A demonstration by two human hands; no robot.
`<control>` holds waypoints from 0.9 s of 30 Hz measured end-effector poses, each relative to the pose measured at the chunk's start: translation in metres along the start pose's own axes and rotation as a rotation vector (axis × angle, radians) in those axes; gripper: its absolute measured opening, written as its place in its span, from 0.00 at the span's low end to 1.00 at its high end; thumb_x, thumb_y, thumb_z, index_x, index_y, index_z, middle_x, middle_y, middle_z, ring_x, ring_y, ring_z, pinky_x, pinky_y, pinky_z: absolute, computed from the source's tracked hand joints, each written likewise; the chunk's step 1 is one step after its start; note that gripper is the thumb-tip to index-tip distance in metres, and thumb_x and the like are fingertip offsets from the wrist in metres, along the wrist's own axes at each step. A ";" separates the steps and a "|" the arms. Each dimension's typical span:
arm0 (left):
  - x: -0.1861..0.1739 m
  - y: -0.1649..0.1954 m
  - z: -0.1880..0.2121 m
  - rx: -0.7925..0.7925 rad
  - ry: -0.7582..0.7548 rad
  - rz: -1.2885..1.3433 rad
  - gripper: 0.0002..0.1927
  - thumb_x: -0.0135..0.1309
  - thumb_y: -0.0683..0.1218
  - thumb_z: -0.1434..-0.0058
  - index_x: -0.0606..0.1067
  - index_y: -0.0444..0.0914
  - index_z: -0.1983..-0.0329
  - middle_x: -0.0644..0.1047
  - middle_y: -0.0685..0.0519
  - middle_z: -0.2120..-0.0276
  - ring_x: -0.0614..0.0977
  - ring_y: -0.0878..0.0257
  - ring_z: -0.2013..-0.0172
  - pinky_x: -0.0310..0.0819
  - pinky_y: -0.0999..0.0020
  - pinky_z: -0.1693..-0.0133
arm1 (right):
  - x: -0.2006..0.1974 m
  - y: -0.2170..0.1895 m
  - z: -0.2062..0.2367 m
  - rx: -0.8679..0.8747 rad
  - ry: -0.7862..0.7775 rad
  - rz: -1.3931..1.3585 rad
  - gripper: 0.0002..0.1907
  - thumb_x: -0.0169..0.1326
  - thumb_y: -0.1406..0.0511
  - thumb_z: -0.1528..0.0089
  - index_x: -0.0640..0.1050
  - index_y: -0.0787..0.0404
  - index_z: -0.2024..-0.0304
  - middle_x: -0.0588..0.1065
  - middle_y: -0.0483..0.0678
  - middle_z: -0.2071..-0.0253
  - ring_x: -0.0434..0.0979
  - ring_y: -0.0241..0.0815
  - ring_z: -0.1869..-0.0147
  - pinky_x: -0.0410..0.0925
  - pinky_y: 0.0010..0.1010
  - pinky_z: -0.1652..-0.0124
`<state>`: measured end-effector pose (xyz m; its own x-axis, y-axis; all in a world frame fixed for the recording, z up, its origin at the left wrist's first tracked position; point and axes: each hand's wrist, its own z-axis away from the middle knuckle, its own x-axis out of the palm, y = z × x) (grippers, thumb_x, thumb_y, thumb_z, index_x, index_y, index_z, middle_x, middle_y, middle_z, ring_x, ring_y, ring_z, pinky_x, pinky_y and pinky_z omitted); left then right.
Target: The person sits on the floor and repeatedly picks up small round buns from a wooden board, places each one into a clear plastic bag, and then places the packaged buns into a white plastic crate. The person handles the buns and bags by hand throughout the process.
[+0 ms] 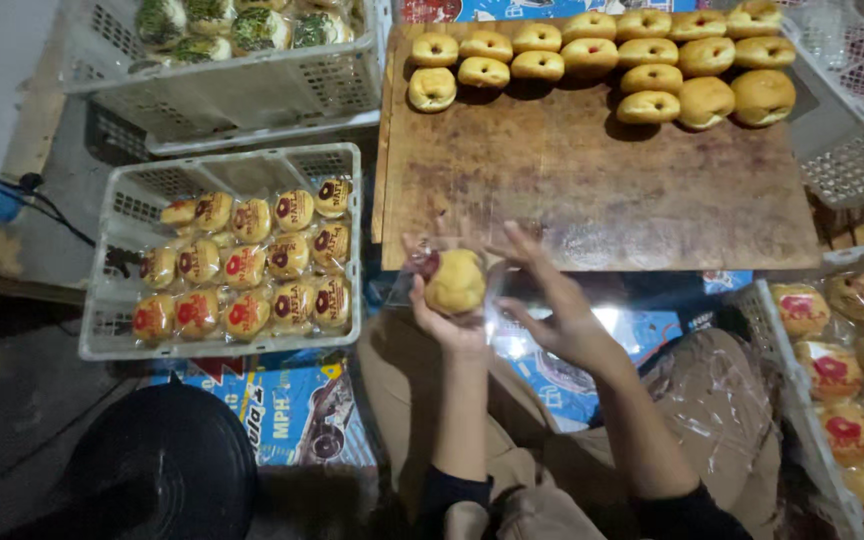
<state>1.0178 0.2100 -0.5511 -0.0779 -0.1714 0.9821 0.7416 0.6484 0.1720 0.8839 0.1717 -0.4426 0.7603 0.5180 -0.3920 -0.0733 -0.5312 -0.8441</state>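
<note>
Left hand [449, 318] cupping a round golden-yellow bun [455, 281] half inside a clear plastic wrapper [414, 272], just before the brown wooden board [592, 180]. Right hand [560, 318] open, fingers spread (holding nothing). Best kept level, wrapper mouth wide, bun unsqueezed.

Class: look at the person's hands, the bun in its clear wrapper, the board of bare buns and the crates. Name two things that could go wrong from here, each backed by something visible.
1. The left hand holds the bun by the fingertips above the lap; it might slip and fall.
2. The unwrapped buns crowd the wooden board's far edge; a bump could push some off.
</note>
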 end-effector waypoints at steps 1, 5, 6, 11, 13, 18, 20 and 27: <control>-0.004 0.001 0.009 -0.008 0.008 -0.058 0.36 0.57 0.54 0.39 0.63 0.46 0.28 0.67 0.47 0.36 0.70 0.49 0.37 0.64 0.47 0.36 | 0.000 -0.007 0.008 0.077 -0.016 -0.158 0.40 0.56 0.69 0.33 0.54 0.60 0.22 0.77 0.51 0.42 0.79 0.39 0.51 0.73 0.32 0.48; -0.015 -0.010 0.072 0.128 -0.028 -0.510 0.38 0.60 0.47 0.40 0.61 0.44 0.26 0.68 0.50 0.36 0.69 0.53 0.36 0.60 0.52 0.35 | -0.007 -0.025 0.042 -0.018 0.264 -0.244 0.34 0.62 0.73 0.37 0.63 0.61 0.31 0.77 0.53 0.51 0.80 0.42 0.48 0.75 0.34 0.48; -0.015 -0.006 0.087 0.148 0.005 -0.619 0.37 0.59 0.47 0.39 0.61 0.44 0.27 0.68 0.49 0.34 0.69 0.54 0.35 0.60 0.54 0.33 | -0.015 -0.027 0.048 -0.037 0.181 -0.147 0.33 0.62 0.72 0.37 0.64 0.60 0.32 0.79 0.51 0.53 0.82 0.41 0.50 0.75 0.32 0.50; 0.023 0.025 0.102 0.137 -0.688 -1.126 0.18 0.47 0.53 0.27 0.74 0.43 0.39 0.76 0.53 0.44 0.72 0.56 0.34 0.60 0.60 0.31 | -0.070 -0.047 0.072 0.124 -0.493 -0.068 0.33 0.59 0.73 0.40 0.67 0.56 0.33 0.82 0.48 0.55 0.85 0.41 0.61 0.74 0.32 0.63; 0.053 0.030 0.096 0.052 -0.969 -1.351 0.09 0.62 0.46 0.31 0.80 0.41 0.50 0.82 0.52 0.55 0.72 0.53 0.30 0.61 0.57 0.28 | -0.095 -0.061 0.084 -0.092 -0.413 -0.066 0.34 0.58 0.75 0.41 0.67 0.60 0.32 0.82 0.51 0.51 0.86 0.41 0.53 0.76 0.32 0.55; 0.120 0.040 0.141 0.253 -0.883 -1.745 0.15 0.71 0.44 0.51 0.81 0.37 0.61 0.78 0.51 0.69 0.79 0.55 0.63 0.73 0.58 0.59 | -0.127 -0.088 0.117 -0.098 -0.149 -0.116 0.26 0.55 0.75 0.37 0.72 0.62 0.36 0.82 0.50 0.56 0.84 0.44 0.52 0.74 0.35 0.52; 0.137 0.036 0.160 0.369 -0.927 -1.766 0.15 0.68 0.41 0.48 0.79 0.35 0.58 0.78 0.50 0.68 0.80 0.54 0.65 0.74 0.58 0.62 | -0.125 -0.092 0.124 -0.111 -0.111 -0.085 0.20 0.56 0.74 0.37 0.76 0.62 0.42 0.82 0.49 0.58 0.83 0.43 0.55 0.73 0.35 0.54; 0.157 0.028 0.178 0.573 -1.054 -1.640 0.10 0.64 0.35 0.45 0.75 0.33 0.62 0.77 0.47 0.68 0.80 0.52 0.66 0.76 0.61 0.63 | -0.125 -0.089 0.121 -0.201 -0.089 0.214 0.14 0.67 0.67 0.47 0.86 0.58 0.58 0.78 0.44 0.68 0.72 0.43 0.66 0.67 0.31 0.67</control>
<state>0.9073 0.3331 -0.3783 -0.7578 -0.4481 -0.4743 -0.6524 0.5122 0.5586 0.7176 0.2358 -0.3625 0.6808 0.4320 -0.5916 -0.0903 -0.7520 -0.6530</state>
